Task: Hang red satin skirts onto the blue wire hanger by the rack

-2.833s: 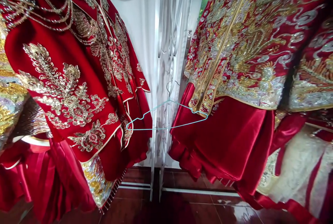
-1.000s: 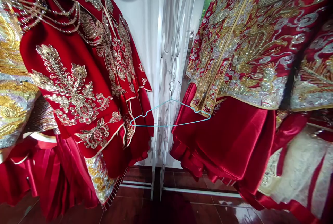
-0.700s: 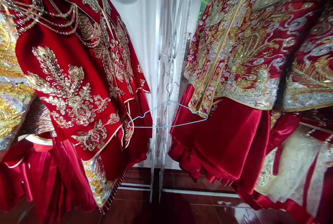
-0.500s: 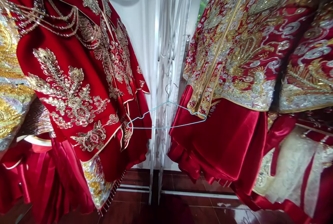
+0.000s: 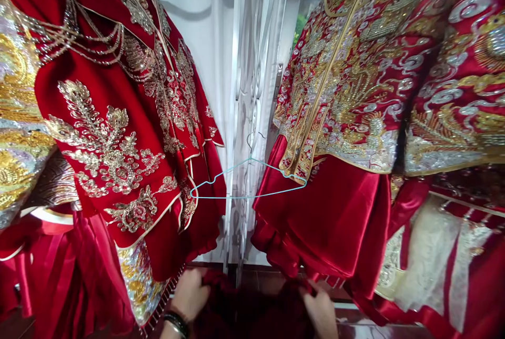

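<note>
Low in the head view, my left hand (image 5: 191,295) is closed on one side of a dark red garment (image 5: 256,312), with dark bracelets on the wrist. My right hand (image 5: 320,308) grips the garment's other side, so the cloth spans between both hands. Its lower part runs out of the frame, and what kind of garment it is I cannot tell. Above it, a thin light-blue hanger (image 5: 248,197) with a metal hook hangs at the white rack's post (image 5: 233,118), with nothing on it.
On the left hangs a red jacket (image 5: 118,160) with silver-gold embroidery and bead strands. To the right are a red, gold-embroidered jacket (image 5: 355,92) and a red satin skirt (image 5: 327,207). A white curtain (image 5: 189,18) hangs behind; dark red floor tiles (image 5: 260,278) lie below.
Both my hands have come into view from below, gripping the dark red garment. The view has shifted slightly, so the hanger and the right-hand clothes appear a little further left.
</note>
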Tool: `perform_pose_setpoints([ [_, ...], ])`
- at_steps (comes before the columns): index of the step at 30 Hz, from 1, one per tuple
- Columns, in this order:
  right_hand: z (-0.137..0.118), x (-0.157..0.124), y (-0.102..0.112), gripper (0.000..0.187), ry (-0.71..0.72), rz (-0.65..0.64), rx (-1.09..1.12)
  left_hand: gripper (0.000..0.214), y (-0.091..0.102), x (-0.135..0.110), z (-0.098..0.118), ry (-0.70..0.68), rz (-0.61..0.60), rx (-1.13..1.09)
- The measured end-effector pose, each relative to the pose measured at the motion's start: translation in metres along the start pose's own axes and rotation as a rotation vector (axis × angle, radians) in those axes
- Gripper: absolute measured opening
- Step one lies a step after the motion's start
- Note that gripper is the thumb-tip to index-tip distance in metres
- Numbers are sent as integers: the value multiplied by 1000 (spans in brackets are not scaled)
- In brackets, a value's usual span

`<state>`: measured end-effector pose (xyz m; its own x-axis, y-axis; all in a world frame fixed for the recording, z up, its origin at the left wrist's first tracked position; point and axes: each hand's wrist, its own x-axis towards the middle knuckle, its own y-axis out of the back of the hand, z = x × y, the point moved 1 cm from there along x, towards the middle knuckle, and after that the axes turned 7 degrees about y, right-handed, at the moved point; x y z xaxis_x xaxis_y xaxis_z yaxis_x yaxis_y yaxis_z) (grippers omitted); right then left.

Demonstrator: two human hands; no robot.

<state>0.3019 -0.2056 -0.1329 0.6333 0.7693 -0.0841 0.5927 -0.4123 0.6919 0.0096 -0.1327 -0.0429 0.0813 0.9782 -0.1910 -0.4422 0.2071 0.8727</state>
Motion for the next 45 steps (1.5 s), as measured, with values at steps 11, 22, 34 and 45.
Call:
perform_pose_setpoints([
  [11, -95, -18, 80, 26, 274, 146, 8, 17, 65, -33, 19, 239, 305, -560],
  [22, -130, -39, 19, 2, 649, -29, 796, 16, 43, -38, 38, -27, -67, -1348],
  [34, -168, -58, -17, 22, 825, -499, 752, 22, 36, -24, 45, -13, 33, -1453],
  [45, -194, -63, -47, 14, 775, -436, 692, 27, 45, -22, 29, -61, 176, -1140],
])
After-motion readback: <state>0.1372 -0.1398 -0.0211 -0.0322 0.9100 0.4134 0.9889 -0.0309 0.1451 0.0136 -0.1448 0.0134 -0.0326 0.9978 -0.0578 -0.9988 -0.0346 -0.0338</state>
